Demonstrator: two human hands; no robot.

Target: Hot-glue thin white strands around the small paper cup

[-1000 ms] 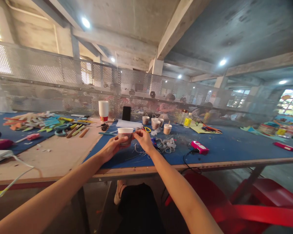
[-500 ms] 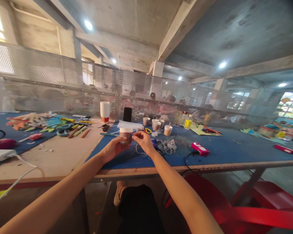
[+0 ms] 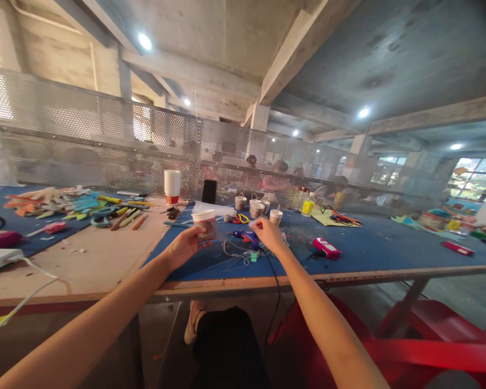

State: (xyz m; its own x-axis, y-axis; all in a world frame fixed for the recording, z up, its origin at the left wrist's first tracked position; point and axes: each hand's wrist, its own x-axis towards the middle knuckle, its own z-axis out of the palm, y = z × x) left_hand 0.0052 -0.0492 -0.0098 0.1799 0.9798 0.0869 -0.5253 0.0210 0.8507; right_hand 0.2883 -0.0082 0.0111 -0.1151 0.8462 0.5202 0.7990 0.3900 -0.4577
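Note:
My left hand (image 3: pixel 186 242) is wrapped round a paper cup (image 3: pixel 204 216) with a white rim and a brownish-grey band about its lower part. To its right my right hand (image 3: pixel 269 235) hovers above the mat, thumb and fingertips pinched together; whatever they may hold is too small to make out. Just left of those fingertips lies a blue glue gun (image 3: pixel 246 236), with scissors (image 3: pixel 240 218) with yellow and red handles behind it. A tangle of grey string (image 3: pixel 238 251) lies below the glue gun, near a small green scrap (image 3: pixel 254 257).
Several small cups with handles (image 3: pixel 257 208) stand at the back, near a yellow-labelled bottle (image 3: pixel 308 205). A stack of white cups (image 3: pixel 172 183) and a black phone (image 3: pixel 209 191) stand by the mesh screen. Gloves and tools (image 3: pixel 123 216) lie left; a pink box (image 3: pixel 326 248) lies right.
My right hand has moved away from the cup to the right, uncovering the glue gun. The cup in my left hand has shifted slightly left and tilted.

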